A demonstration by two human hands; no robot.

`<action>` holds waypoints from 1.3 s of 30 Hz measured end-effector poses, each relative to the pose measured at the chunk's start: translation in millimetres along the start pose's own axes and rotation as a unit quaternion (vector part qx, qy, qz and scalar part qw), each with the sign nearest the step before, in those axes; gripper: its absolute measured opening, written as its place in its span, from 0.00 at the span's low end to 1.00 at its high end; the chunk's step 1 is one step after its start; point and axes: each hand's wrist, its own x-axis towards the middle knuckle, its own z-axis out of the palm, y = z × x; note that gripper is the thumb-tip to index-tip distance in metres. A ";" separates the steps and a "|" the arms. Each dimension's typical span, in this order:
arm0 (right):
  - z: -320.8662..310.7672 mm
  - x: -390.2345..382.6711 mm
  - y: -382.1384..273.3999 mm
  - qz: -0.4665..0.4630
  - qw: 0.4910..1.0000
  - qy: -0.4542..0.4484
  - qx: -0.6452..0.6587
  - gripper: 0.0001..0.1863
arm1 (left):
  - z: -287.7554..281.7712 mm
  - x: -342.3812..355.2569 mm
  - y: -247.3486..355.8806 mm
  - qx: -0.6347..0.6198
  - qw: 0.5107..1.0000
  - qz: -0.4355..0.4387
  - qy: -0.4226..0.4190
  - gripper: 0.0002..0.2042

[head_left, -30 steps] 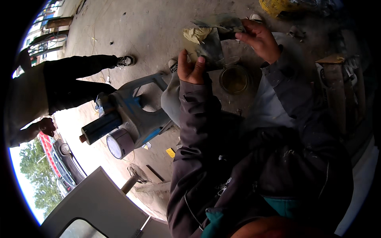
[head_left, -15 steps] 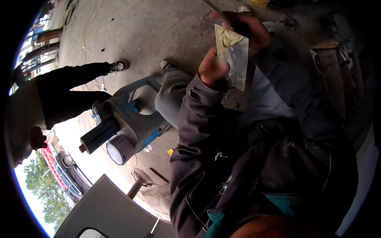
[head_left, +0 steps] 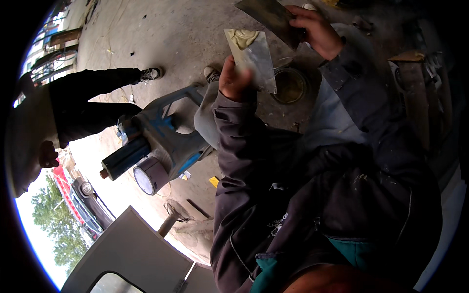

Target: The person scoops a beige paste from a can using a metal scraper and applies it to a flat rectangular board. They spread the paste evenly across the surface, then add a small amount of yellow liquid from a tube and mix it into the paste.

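Observation:
My left hand [head_left: 237, 80] is closed on a flat metal putty plate [head_left: 262, 62], its fingers partly blurred. A lump of cream-coloured putty [head_left: 244, 38] sits along the plate's far edge. To the right, my right hand [head_left: 316, 33] grips a dark, broad-bladed putty scraper [head_left: 267, 18] whose blade points up and left. A gap lies between the scraper and the putty. Below the two tools, on the floor, stands an open round tin [head_left: 290, 88] with a dull yellowish inside, partly covered by the plate.
At left stands another person in dark trousers [head_left: 95, 88]. A grey and blue stool [head_left: 183, 146] bears a dark cylinder [head_left: 126, 158] and a round can [head_left: 150, 176]. Lower left is a pale panel [head_left: 122, 244]; at right, a cardboard box [head_left: 413, 83]. A yellow piece [head_left: 214, 181] lies on the floor.
My hands have drawn apart. The plate with putty moved left, and the scraper lifted off from over it, its broad face now showing. The round tin has come into sight.

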 end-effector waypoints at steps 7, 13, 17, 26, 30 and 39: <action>8.2 -1.9 -6.6 0.051 0.991 -0.106 0.057 0.24 | -13.1 8.3 -1.5 -0.058 0.991 0.094 0.076 0.25; 12.6 -1.6 -10.2 0.119 0.965 -0.147 0.180 0.21 | -33.7 -4.2 -5.8 0.002 0.999 0.035 0.030 0.25; 29.2 -2.7 -6.7 0.136 0.979 -0.033 0.146 0.19 | 37.3 -8.6 -21.0 -0.150 0.983 -0.058 -0.085 0.24; 13.4 -4.1 -7.0 0.168 0.974 -0.108 0.107 0.18 | 6.8 0.3 23.3 -0.219 0.967 0.122 0.048 0.27; 4.0 2.2 3.0 0.153 0.976 -0.039 0.153 0.19 | 10.6 -3.3 15.6 -0.182 0.975 0.108 0.072 0.26; 11.4 -2.3 -8.2 0.159 0.976 0.103 0.108 0.22 | 30.2 -1.4 2.4 -0.158 0.983 0.061 0.067 0.24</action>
